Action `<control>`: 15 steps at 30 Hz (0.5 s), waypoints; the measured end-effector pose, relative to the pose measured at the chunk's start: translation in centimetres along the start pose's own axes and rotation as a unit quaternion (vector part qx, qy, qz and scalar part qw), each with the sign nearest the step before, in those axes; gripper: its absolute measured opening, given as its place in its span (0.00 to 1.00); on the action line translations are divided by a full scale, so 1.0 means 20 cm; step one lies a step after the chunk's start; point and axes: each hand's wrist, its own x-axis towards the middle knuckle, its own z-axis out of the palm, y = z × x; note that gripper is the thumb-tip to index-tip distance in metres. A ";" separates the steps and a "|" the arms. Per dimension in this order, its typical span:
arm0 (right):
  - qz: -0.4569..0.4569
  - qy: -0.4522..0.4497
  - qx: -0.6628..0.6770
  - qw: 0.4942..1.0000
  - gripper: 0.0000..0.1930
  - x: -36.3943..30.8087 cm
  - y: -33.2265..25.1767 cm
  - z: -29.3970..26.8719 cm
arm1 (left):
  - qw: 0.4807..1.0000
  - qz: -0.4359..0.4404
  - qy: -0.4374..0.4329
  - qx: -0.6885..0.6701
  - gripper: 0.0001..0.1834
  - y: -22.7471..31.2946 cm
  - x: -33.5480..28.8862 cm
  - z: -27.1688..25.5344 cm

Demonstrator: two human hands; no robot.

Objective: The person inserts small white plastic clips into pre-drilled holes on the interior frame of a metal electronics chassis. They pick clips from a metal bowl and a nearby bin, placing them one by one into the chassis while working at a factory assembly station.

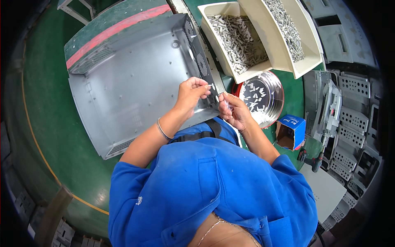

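My left hand (189, 98) pinches a small white plastic piece (211, 85) between thumb and fingertips. It meets the dark perforated side wall (200, 61) of a large grey sheet-metal casing (131, 82). Close by, my right hand (235, 111) has its fingers curled near the same wall's near end. Something pale shows in its palm, too small to make out. A white spot, like a similar piece, sits on the wall between the hands. Right of my right hand, a round metal tin (278, 96) with a red outside holds loose white pieces.
Two cream bins (222, 8) full of small pale cylindrical parts stand at the back right. A blue cardboard box (297, 128) and a power drill (314, 161) lie to the right. Perforated metal parts (354, 119) are stacked at far right. A pink strip (119, 35) lies behind the casing.
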 end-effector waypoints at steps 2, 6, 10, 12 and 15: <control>0.003 0.003 0.001 1.000 0.10 0.00 0.00 0.00 | 1.000 -0.007 0.002 -0.016 0.05 0.00 0.00 0.01; 0.003 -0.001 -0.001 1.000 0.11 0.00 0.00 0.00 | 0.999 -0.006 0.007 -0.043 0.05 -0.01 0.00 0.02; 0.003 -0.001 -0.004 1.000 0.11 0.00 -0.01 0.01 | 0.999 -0.025 0.005 -0.040 0.06 -0.01 -0.01 0.02; 0.005 -0.003 -0.002 1.000 0.11 0.00 -0.01 0.01 | 0.999 -0.027 0.004 -0.044 0.06 -0.01 -0.01 0.03; 0.009 -0.004 0.002 1.000 0.11 0.01 -0.01 0.00 | 0.998 -0.025 0.004 -0.061 0.06 -0.01 -0.01 0.04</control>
